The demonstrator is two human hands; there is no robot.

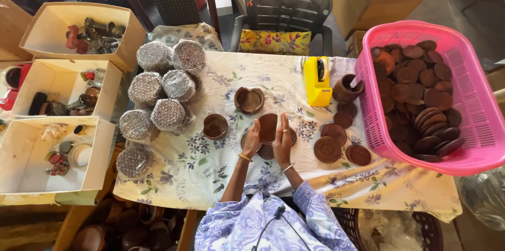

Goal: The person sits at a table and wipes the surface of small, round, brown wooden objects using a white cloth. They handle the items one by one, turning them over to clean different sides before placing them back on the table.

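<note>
**Clay lid between your palms at a crowded sorting table**

Your left hand (251, 138) and right hand (283, 138) press flat, fingers straight, against either side of a round brown clay lid (268, 127), which stands on edge between them above the middle of the flowered tablecloth (210, 172). Under your hands lies a small stack of brown discs (266, 151), partly hidden. Just left of your left hand sits an empty brown clay cup (215, 126); beyond your fingertips is a wider empty clay bowl (249, 100).

To your right, loose clay lids (336, 140) lie flat on the cloth, near a small clay pot (347, 89) with a stick-like handle leaning out of it, and a yellow tape dispenser (317, 80). The pink plastic basket (473, 98) at the table's right end holds a heap of more brown clay lids (421, 98), piled against its near-left side.

At the left end, bubble-wrapped bundles (163, 93) cluster together. Beside the table stand three open cardboard boxes: the far box (47, 24) holds small metal-looking figures, the middle box (52, 80) dark and coloured small objects, and the near box (31, 167) a few round containers and trinkets, too small to tell apart.
</note>
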